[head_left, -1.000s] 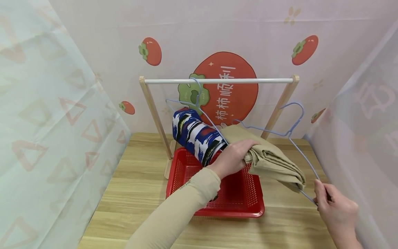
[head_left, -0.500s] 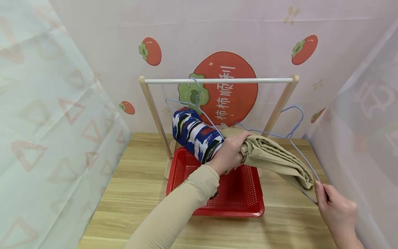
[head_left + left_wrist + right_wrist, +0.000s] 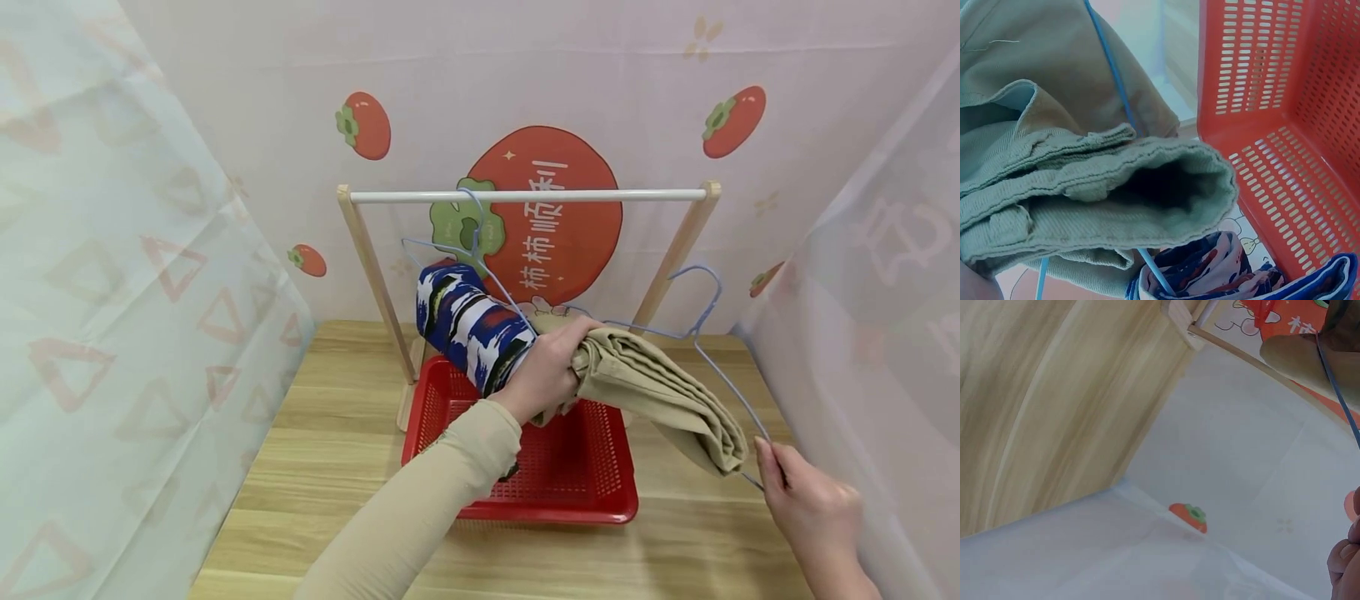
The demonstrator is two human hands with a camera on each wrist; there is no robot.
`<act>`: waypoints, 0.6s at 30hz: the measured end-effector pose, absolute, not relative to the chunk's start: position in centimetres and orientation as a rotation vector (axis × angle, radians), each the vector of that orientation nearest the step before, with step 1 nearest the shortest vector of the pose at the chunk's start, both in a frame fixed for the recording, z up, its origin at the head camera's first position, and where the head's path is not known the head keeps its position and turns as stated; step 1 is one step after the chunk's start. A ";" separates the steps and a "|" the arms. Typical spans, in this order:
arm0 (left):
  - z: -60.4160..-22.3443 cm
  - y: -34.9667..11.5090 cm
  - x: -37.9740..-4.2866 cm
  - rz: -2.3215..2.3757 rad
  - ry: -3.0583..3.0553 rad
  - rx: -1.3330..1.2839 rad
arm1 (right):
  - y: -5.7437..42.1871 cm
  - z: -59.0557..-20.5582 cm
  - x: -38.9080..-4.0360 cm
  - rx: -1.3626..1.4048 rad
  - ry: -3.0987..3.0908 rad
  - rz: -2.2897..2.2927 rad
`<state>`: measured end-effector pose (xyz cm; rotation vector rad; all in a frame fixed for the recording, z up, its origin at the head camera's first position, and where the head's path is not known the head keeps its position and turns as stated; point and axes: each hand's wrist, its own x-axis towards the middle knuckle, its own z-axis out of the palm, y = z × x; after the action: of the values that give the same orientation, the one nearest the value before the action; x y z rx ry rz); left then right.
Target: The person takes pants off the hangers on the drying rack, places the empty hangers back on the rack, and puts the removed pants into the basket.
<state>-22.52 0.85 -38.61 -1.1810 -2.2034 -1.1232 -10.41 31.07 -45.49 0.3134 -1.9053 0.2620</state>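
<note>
My left hand (image 3: 546, 373) grips the waistband end of khaki trousers (image 3: 660, 392), folded over the lower bar of a blue hanger (image 3: 705, 315). In the left wrist view the waistband (image 3: 1097, 212) sags into an open loop, with blue wire showing above and below it. At the right, my right hand (image 3: 813, 500) pinches the hanger's near corner; its hook is in the air, off the rod. Beside my left hand, blue, white and red patterned cloth (image 3: 476, 325) drapes over a second blue hanger (image 3: 476, 237) hooked on the rod. My left fingertips are mostly hidden.
The white rod (image 3: 600, 196) spans two wooden posts of a rack. Below my left hand sits a red perforated basket (image 3: 555, 510) on the wooden table (image 3: 315, 467). Printed cloth walls (image 3: 862, 275) enclose the back and both sides.
The khaki trousers and their hanger have lowered, the hook dropping slightly and shifting left. My left hand has moved a little left and down with the cloth. My right hand has barely moved.
</note>
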 end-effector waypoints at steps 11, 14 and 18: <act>-39.3 0.6 -22.1 -0.992 -2.193 -1.295 | 31.6 -45.7 -11.0 0.384 -1.888 0.199; -39.6 0.5 -22.0 -0.942 -2.199 -1.317 | 31.6 -45.7 -11.1 0.394 -1.871 0.196; -39.9 0.2 -22.0 -0.908 -2.203 -1.343 | 31.8 -46.0 -11.0 0.409 -1.882 0.198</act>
<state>-22.01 0.25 -39.91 -1.3434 -2.2029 -0.9075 -11.04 31.84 -45.96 0.4089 -1.8817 0.1980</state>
